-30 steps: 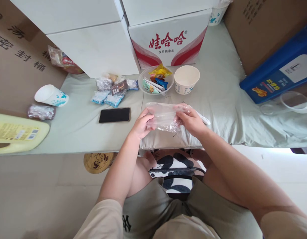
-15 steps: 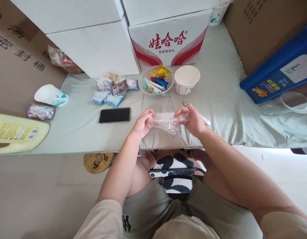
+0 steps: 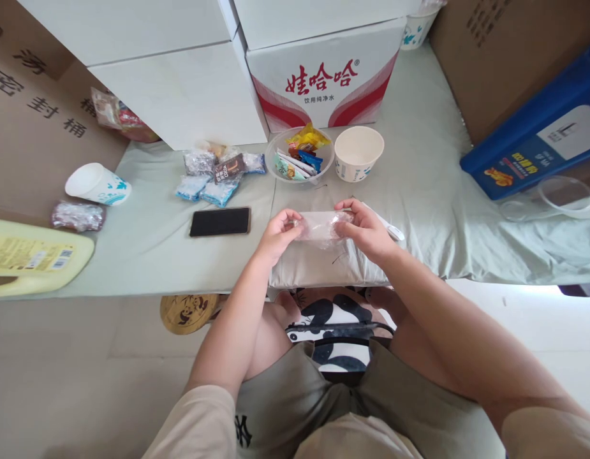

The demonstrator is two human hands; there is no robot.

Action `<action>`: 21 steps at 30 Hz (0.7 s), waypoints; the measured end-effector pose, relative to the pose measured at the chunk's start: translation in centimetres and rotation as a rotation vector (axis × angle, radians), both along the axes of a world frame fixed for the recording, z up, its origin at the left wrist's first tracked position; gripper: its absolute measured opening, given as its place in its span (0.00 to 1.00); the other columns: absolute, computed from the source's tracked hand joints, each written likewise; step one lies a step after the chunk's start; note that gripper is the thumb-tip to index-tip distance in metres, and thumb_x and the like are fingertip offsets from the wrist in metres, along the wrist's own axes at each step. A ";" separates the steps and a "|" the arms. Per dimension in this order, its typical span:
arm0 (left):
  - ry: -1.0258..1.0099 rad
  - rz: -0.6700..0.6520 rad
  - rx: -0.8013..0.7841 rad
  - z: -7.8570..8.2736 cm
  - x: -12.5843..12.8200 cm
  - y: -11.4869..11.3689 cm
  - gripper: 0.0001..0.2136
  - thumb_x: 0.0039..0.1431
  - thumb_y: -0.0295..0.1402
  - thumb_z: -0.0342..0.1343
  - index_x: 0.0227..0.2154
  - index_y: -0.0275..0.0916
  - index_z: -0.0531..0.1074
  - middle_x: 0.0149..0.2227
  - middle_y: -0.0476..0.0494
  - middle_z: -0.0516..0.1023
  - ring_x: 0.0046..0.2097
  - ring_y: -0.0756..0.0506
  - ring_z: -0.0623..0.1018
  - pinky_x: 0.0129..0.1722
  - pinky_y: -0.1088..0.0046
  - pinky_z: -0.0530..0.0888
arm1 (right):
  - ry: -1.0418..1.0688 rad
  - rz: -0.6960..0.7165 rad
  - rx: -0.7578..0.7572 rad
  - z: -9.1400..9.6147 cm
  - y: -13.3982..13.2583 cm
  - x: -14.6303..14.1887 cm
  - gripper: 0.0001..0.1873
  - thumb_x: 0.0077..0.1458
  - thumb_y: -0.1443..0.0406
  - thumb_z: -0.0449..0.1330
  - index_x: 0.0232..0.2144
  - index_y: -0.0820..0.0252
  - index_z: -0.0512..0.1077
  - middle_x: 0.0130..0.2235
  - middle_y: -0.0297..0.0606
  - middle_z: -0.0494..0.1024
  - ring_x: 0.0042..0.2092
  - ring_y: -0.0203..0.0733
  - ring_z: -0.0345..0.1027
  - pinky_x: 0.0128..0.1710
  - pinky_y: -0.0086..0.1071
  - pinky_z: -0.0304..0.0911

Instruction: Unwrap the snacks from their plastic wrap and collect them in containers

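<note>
Between my hands is a whitish, oblong pack wrapped in clear plastic film (image 3: 318,228), held just above the cloth. My left hand (image 3: 277,237) grips its left end, thumb pressed over the near side. My right hand (image 3: 372,233) pinches the right end, with thumb in front and fingers along the top. A slim white-handled tool (image 3: 394,232) lies partly hidden behind my right hand; I cannot make out its kind. Beyond the pack stand a clear plastic bowl (image 3: 272,167) of small snack packets (image 3: 302,156) and a white paper bowl (image 3: 360,153). Left of my hands lies a black phone (image 3: 220,221).
Several wrapped packets (image 3: 218,172) lie behind the phone. A paper cup (image 3: 98,183) tips over at left, above a pale yellow jug (image 3: 41,261). White cartons (image 3: 323,83) line the back. At right stand a blue container (image 3: 529,146) and a clear plastic cup (image 3: 548,197).
The pack's film has been gathered in and its whitish face now shows more. Both thumbs have come round onto its near side. The other things stay put.
</note>
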State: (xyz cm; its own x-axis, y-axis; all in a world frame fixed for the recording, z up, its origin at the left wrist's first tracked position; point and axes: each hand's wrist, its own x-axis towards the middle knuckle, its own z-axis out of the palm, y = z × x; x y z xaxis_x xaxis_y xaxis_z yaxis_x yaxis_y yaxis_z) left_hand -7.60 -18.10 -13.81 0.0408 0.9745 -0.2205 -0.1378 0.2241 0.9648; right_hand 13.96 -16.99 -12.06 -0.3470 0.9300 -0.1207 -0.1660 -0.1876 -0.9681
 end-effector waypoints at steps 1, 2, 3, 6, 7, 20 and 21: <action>0.057 0.014 0.018 -0.2 0.0 0.1 0.14 0.41 0.29 0.68 0.32 0.39 0.71 0.30 0.52 0.73 0.31 0.53 0.72 0.30 0.80 0.67 | -0.010 -0.002 0.005 0.0 0.0 0.0 0.22 0.45 0.62 0.66 0.43 0.56 0.64 0.29 0.27 0.74 0.29 0.33 0.66 0.31 0.31 0.63; 0.102 0.024 0.036 -0.3 0.0 0.1 0.13 0.41 0.29 0.67 0.31 0.39 0.71 0.31 0.51 0.73 0.33 0.52 0.72 0.31 0.79 0.67 | -0.020 -0.007 0.009 0.0 0.0 0.0 0.22 0.45 0.62 0.66 0.43 0.56 0.64 0.29 0.27 0.73 0.29 0.33 0.66 0.31 0.31 0.62; 0.139 0.032 0.059 -0.5 0.0 0.2 0.12 0.42 0.29 0.67 0.31 0.39 0.71 0.32 0.51 0.74 0.34 0.51 0.73 0.32 0.78 0.68 | -0.032 -0.013 0.012 -0.1 0.0 0.0 0.22 0.45 0.62 0.66 0.42 0.56 0.65 0.29 0.27 0.73 0.29 0.33 0.66 0.31 0.31 0.62; 0.273 0.113 0.180 -0.7 -0.1 0.3 0.09 0.43 0.28 0.66 0.29 0.39 0.73 0.34 0.50 0.72 0.35 0.51 0.71 0.34 0.77 0.66 | -0.062 -0.019 0.031 0.0 0.0 -0.1 0.20 0.45 0.61 0.65 0.40 0.56 0.66 0.29 0.27 0.72 0.29 0.33 0.67 0.31 0.31 0.62; 0.330 0.150 0.214 -0.7 -0.2 0.3 0.08 0.43 0.27 0.66 0.27 0.39 0.73 0.32 0.51 0.70 0.33 0.51 0.68 0.33 0.77 0.65 | -0.071 -0.018 0.040 0.1 -0.1 -0.1 0.19 0.46 0.61 0.65 0.40 0.56 0.66 0.29 0.27 0.72 0.29 0.34 0.67 0.32 0.31 0.62; 0.072 -0.235 0.130 0.1 1.2 -0.8 0.21 0.48 0.46 0.70 0.40 0.39 0.77 0.39 0.44 0.79 0.40 0.46 0.77 0.41 0.74 0.72 | -0.079 0.138 0.128 -0.6 -0.6 -0.6 0.09 0.50 0.62 0.61 0.34 0.58 0.68 0.30 0.29 0.69 0.30 0.34 0.61 0.33 0.31 0.57; 0.058 -0.276 0.128 0.1 1.3 -0.8 0.22 0.48 0.47 0.71 0.40 0.38 0.77 0.39 0.44 0.80 0.40 0.46 0.77 0.41 0.73 0.72 | -0.068 0.159 0.143 -0.6 -0.7 -0.7 0.08 0.51 0.62 0.61 0.34 0.58 0.68 0.30 0.29 0.69 0.31 0.34 0.61 0.33 0.31 0.57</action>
